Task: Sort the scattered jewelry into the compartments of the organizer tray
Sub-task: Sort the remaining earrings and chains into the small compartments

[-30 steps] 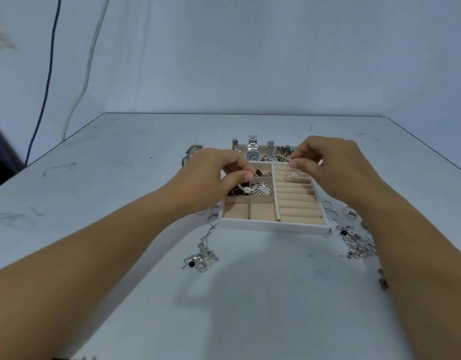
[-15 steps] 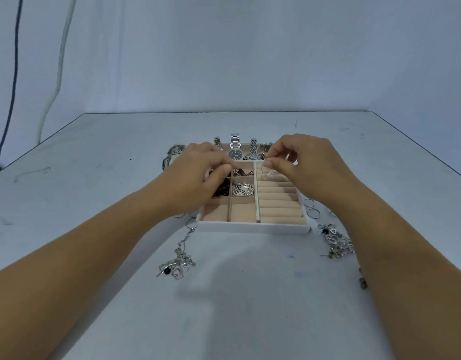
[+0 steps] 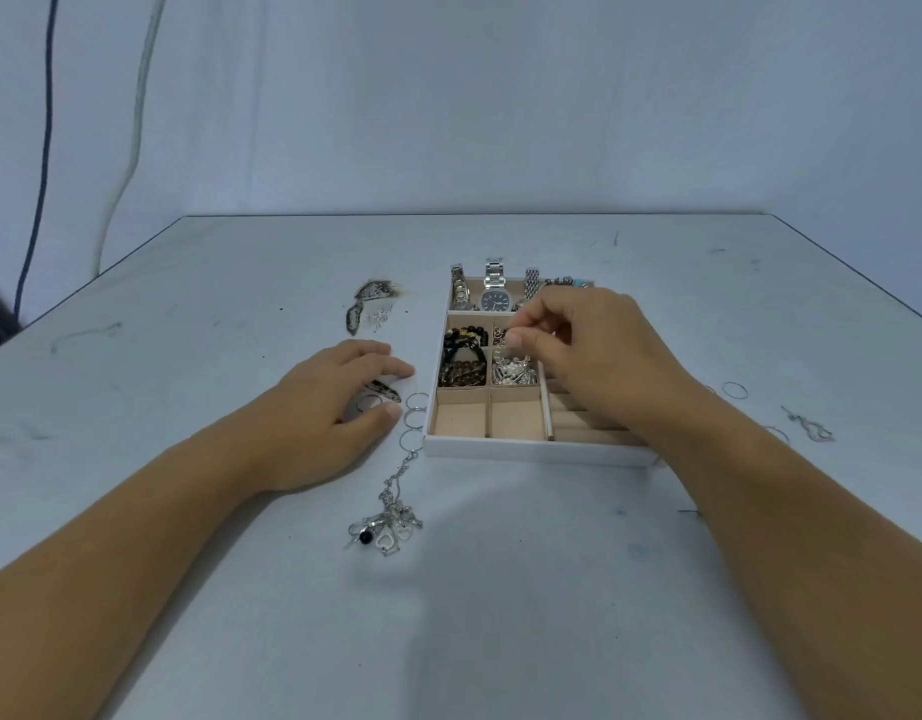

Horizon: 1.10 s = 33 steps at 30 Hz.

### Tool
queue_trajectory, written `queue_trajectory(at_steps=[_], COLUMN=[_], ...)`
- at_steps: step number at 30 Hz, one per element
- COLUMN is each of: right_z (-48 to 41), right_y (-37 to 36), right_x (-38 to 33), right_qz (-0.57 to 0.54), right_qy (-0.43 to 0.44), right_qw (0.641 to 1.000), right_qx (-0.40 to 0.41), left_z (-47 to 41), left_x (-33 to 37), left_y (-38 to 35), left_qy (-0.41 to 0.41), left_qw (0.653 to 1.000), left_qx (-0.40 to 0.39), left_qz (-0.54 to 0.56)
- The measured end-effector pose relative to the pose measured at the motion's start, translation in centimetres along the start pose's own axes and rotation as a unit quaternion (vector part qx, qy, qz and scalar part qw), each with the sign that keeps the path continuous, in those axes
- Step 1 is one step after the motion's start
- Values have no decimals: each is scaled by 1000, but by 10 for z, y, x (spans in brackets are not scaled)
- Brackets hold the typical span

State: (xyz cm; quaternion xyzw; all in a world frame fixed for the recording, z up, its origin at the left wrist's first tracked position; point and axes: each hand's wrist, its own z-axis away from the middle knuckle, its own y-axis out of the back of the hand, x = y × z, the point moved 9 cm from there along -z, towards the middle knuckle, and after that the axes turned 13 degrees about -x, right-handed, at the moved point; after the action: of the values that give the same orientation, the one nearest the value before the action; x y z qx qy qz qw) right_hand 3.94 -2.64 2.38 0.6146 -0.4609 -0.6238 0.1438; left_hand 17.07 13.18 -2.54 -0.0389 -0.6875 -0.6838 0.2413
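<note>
Two grips at work. Right grip (image 3: pixel 578 350) hovers over the organizer tray (image 3: pixel 526 450), thumb and forefinger pinched on a small silver piece (image 3: pixel 512 341), too tiny to name, above the middle compartment that holds a silver cluster (image 3: pixel 513 371). Left grip (image 3: pixel 339 402) rests released on the counter (image 3: pixel 292 615) just left of the tray, fingers arched over a dark leaf-shaped piece (image 3: pixel 389 391) and a thin ring (image 3: pixel 369 404).

Judgement: the pinched piece is light, hard and slippery, so easily dropped; a fingertip pinch across its rim suits it. Linked hoops (image 3: pixel 415 418) and charm necklace (image 3: pixel 389 530) will likely drape and tangle; lift mid-chain.
</note>
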Motion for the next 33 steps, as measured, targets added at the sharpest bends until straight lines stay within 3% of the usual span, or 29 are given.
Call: queue_trajectory(at_steps=[14, 21, 27, 33], right_z=[-7, 8, 15, 15], right_y=[-16, -14, -40, -55], right_x=[0, -25, -47, -44], right_qz=[144, 110, 109, 116], right_qy=[-16, 80, 141, 131], right_qw=[988, 991, 982, 979], right_qx=[-46, -19, -64, -106], left_z=[0, 17, 51, 76], left_x=[-7, 5, 38, 46], left_y=[-1, 27, 29, 4], left_qy=[-2, 9, 18, -12], left_qw=[1000, 998, 997, 998], left_qx=[-17, 41, -57, -47], left_qz=[15, 36, -39, -32])
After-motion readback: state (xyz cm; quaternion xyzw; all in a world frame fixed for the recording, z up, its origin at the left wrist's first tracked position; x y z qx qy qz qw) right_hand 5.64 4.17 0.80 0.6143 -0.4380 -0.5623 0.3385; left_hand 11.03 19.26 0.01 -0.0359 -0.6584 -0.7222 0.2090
